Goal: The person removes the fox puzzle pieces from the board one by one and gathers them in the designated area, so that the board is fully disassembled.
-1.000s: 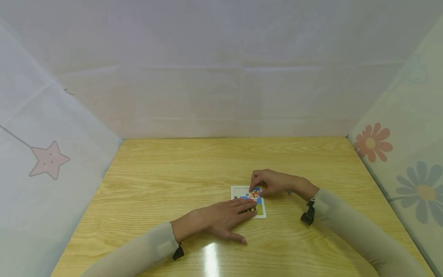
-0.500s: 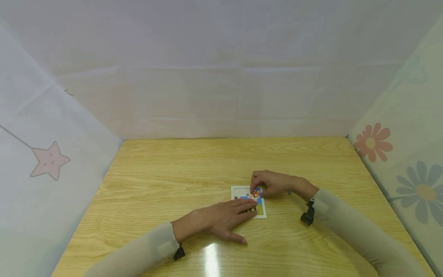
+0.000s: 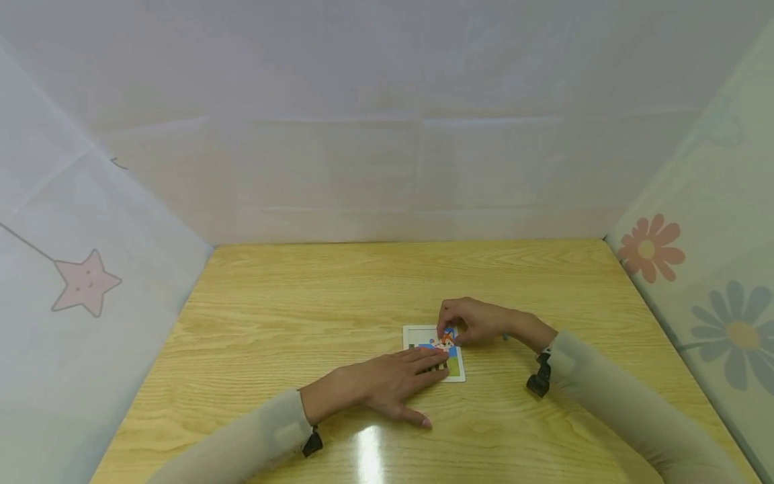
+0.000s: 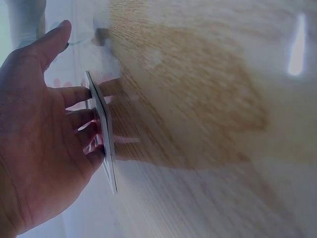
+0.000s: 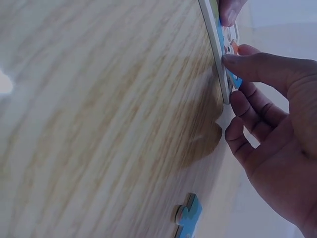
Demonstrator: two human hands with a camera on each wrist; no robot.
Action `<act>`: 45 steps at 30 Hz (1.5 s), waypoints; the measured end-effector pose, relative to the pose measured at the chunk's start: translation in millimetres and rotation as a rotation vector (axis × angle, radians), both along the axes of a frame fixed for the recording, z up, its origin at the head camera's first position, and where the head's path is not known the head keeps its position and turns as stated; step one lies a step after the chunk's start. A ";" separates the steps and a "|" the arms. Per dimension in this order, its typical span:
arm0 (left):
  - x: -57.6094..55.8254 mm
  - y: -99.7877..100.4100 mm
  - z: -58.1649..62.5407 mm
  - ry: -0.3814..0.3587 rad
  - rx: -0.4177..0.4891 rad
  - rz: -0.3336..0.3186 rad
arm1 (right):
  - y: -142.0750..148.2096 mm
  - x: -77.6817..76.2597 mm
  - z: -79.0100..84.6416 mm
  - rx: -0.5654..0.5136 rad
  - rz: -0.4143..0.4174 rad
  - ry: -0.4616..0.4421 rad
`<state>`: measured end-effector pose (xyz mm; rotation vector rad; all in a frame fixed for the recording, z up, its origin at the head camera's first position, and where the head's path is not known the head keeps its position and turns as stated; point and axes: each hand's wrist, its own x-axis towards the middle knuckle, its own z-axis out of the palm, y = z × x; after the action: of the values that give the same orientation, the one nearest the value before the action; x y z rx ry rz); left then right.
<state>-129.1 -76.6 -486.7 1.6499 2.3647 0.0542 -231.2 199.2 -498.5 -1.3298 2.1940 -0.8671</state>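
A small jigsaw puzzle board point(image 3: 421, 335) with a white rim lies on the table, holding colourful pieces that show a cartoon animal. Across its lower left part rests my left hand point(image 3: 390, 384), fingers extended and thumb spread out on the table. In the left wrist view, the fingers of that hand lie over the board's edge point(image 4: 105, 129). My right hand point(image 3: 474, 320) is at the board's upper right corner. Its thumb and fingertips pinch a blue and orange puzzle piece point(image 5: 234, 74) there. Whether this piece lies flat is hard to tell.
A loose blue puzzle piece point(image 5: 189, 216) lies on the wooden table point(image 3: 290, 302) near my right wrist, mostly hidden in the head view. White cloth walls point(image 3: 338, 168) close in the back and both sides of the table.
The right fingers and the pinched piece have shifted very slightly toward me at the board's upper right corner. My left hand stays in place on the board.
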 end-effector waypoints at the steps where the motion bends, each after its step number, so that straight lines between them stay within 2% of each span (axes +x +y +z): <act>1: 0.0 0.0 -0.3 -0.001 0.000 0.000 | 0.0 0.2 -0.2 -0.004 -0.005 -0.001; 8: -0.2 -0.5 -0.1 -0.017 -0.006 0.001 | -0.4 1.2 -1.2 -0.017 -0.064 -0.037; 16: -0.9 0.1 -0.2 -0.024 -0.028 -0.004 | 0.7 3.6 -0.2 -0.006 -0.116 -0.039; 23: -1.4 1.2 -2.5 -0.042 -0.041 -0.004 | 3.2 4.1 -2.8 -0.033 -0.104 -0.069; 34: -0.6 0.3 -3.6 -0.013 -0.031 -0.015 | 4.2 5.3 -3.2 -0.061 -0.107 -0.118; 42: -0.7 -0.1 -3.2 -0.031 -0.033 -0.015 | 7.9 5.1 -3.3 -0.095 -0.130 -0.163; 45: -1.0 0.0 -1.7 -0.035 -0.035 -0.012 | 10.6 4.1 -2.0 -0.100 -0.128 -0.153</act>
<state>-130.1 -76.6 -488.5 1.6330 2.3167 0.0393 -227.1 209.7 -500.5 -1.1361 2.1586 -1.1018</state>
